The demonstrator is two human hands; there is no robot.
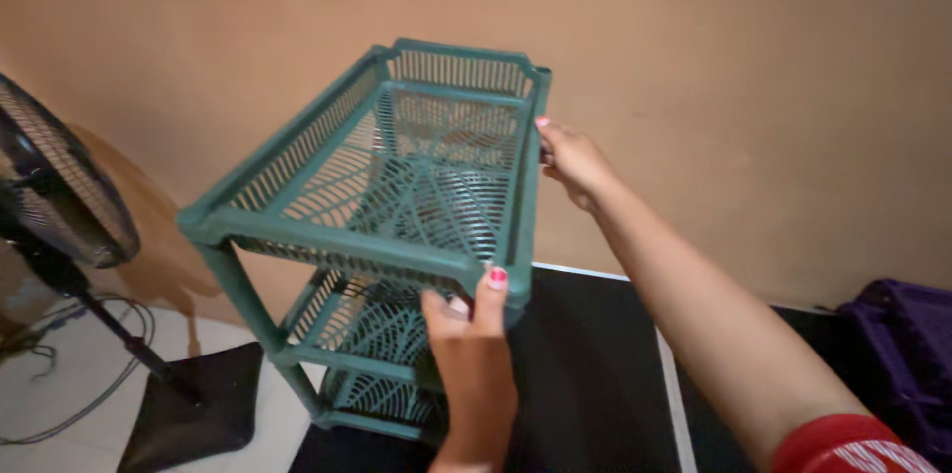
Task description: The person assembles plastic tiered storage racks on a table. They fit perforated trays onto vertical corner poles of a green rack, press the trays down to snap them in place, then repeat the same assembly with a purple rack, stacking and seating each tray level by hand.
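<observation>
A green plastic rack (297,151) with three slatted basket tiers stands against a tan wall, seen from above. My left hand (474,349) grips the near right corner of the top tier, thumb over the rim. My right hand (572,162) reaches out and holds the far right edge of the same top tier near its corner post. All the tiers look empty. My right arm, in a red sleeve, crosses the lower right of the view.
A black pedestal fan (61,197) with a square base (198,399) and loose cable stands to the left on the pale floor. A black surface (585,374) lies under the rack's right side. A purple object (907,354) sits at the far right.
</observation>
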